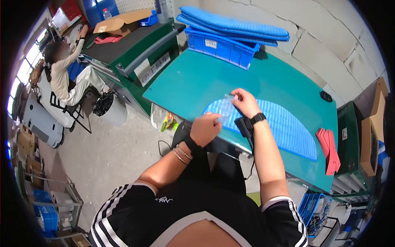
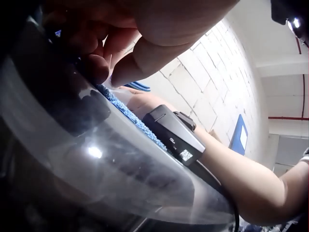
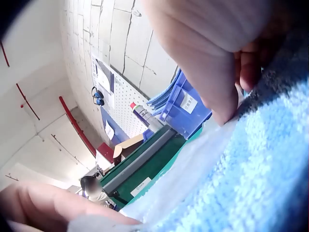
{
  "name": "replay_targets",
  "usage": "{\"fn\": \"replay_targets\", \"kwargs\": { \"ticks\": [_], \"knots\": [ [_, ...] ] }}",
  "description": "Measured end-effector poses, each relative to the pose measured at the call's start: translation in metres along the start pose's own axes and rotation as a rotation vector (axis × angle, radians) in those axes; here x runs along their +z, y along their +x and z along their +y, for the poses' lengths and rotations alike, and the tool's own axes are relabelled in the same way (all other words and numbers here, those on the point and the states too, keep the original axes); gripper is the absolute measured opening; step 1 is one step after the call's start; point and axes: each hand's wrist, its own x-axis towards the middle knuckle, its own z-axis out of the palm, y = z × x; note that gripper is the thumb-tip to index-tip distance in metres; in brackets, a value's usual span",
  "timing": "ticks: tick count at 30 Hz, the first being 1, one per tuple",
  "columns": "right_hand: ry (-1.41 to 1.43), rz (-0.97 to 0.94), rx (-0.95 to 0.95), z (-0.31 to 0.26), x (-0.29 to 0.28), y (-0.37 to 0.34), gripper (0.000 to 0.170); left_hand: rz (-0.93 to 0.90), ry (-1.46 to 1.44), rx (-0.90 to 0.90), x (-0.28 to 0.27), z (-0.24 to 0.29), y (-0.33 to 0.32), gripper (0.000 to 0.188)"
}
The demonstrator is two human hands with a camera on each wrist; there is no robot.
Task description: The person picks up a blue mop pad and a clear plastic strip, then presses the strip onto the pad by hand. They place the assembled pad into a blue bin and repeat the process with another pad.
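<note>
A blue textile pad [image 1: 284, 127] with one curved edge lies flat on the green tabletop [image 1: 173, 84]. Over its left end, a piece of clear plastic film [image 1: 225, 108] stretches between both hands. My left hand [image 1: 205, 128] pinches the near side of the film at the table's front edge, thumb against fingers in the left wrist view. My right hand [image 1: 246, 103] pinches the film's far side, its fingertips close above the pad. In the right wrist view the film [image 3: 193, 159] looks thin and milky beside the pad's looped pile [image 3: 260, 159].
A blue bin [image 1: 222, 47] topped with stacked blue pads [image 1: 234, 25] stands at the back. Red slips [image 1: 328, 150] and a small black object [image 1: 326, 96] lie to the right. At left, a person [image 1: 66, 70] sits near a waste bin [image 1: 117, 113]. A block wall borders the back.
</note>
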Motion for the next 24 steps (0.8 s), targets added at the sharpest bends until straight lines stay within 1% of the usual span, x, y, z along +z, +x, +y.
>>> {"fn": "replay_targets", "kwargs": {
  "ticks": [1,2,4,6,7,8,9,10,11,12,14,16,17,18,20,22,23,24],
  "knots": [
    [0.031,0.009,-0.045,0.005,0.001,0.001,0.029,-0.019,-0.005,-0.017,0.000,0.000,-0.001,0.018],
    [0.060,-0.020,-0.039,0.004,0.000,0.000,0.034,-0.020,0.011,-0.002,-0.001,-0.001,0.000,0.018],
    [-0.173,-0.009,-0.140,-0.008,-0.003,-0.004,0.037,-0.056,0.039,0.007,-0.003,-0.001,0.001,0.021],
    [-0.290,-0.004,-0.148,-0.005,0.002,-0.003,0.042,-0.193,0.144,0.030,-0.014,0.010,0.001,0.027],
    [-0.242,-0.012,-0.105,-0.006,0.001,-0.003,0.042,-0.215,0.114,0.078,-0.017,0.006,0.002,0.029],
    [-0.205,-0.004,-0.111,-0.002,0.001,-0.003,0.042,-0.238,0.082,0.127,-0.020,0.002,0.004,0.032],
    [-0.159,0.005,-0.103,-0.002,0.001,-0.003,0.042,-0.331,-0.080,-0.026,-0.028,0.002,0.009,0.034],
    [-0.116,0.014,-0.094,-0.001,0.001,-0.003,0.042,-0.330,-0.141,-0.078,-0.030,-0.004,0.018,0.029],
    [-0.095,0.036,-0.118,-0.002,-0.001,-0.004,0.043,-0.341,-0.207,-0.165,-0.038,-0.003,0.032,0.030],
    [-0.051,0.070,-0.125,-0.007,-0.004,-0.006,0.039,-0.349,-0.274,-0.254,-0.045,0.000,0.049,0.030],
    [0.005,0.120,-0.149,-0.022,-0.014,-0.011,0.026,-0.273,-0.119,-0.160,-0.045,-0.007,0.086,0.027],
    [-0.247,-0.041,-0.359,-0.029,-0.026,-0.017,0.015,-0.328,-0.034,-0.015,-0.036,-0.013,0.120,0.028],
    [-0.222,-0.155,-0.350,-0.043,-0.027,-0.026,0.012,-0.411,-0.032,-0.026,-0.024,-0.026,0.136,0.033],
    [-0.303,-0.175,-0.362,-0.050,-0.021,-0.037,0.018,-0.493,0.015,-0.026,-0.016,-0.027,0.143,0.032],
    [-0.534,-0.273,-0.232,-0.066,-0.009,-0.064,0.031,-0.677,-0.044,-0.164,-0.001,-0.033,0.147,0.029],
    [-0.573,-0.243,-0.211,-0.078,-0.001,-0.090,0.044,-0.691,-0.046,-0.148,0.010,-0.051,0.147,0.027],
    [-0.550,-0.132,-0.246,-0.069,0.007,-0.101,0.052,-0.696,-0.052,-0.140,0.015,-0.057,0.147,0.024],
    [-0.533,-0.072,-0.258,-0.066,0.014,-0.110,0.057,-0.705,-0.056,-0.136,0.015,-0.059,0.147,0.024]
  ]
}}
